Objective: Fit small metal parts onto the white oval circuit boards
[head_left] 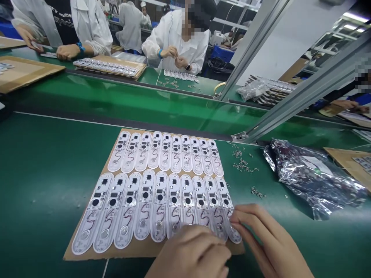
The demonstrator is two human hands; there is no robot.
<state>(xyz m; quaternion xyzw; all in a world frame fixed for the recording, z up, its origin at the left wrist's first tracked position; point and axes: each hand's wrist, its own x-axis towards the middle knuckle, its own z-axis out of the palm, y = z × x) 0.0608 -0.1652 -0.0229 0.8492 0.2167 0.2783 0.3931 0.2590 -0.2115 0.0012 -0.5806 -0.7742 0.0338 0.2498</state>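
Evidently for orderly handling, the white flexible circuit boards (pixel 162 200) lay side by side in 2 rows on a cardboard sheet (pixel 136 251), while the right hand (pixel 261 235), half curled, touched the lower row's end beside the curled left hand (pixel 189 251), any grip hidden.

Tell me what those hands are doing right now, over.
Left hand on lower row's strips, right hand at its end strip. White circuit strips in two rows on cardboard. Foil bag, loose metal bits to the right.
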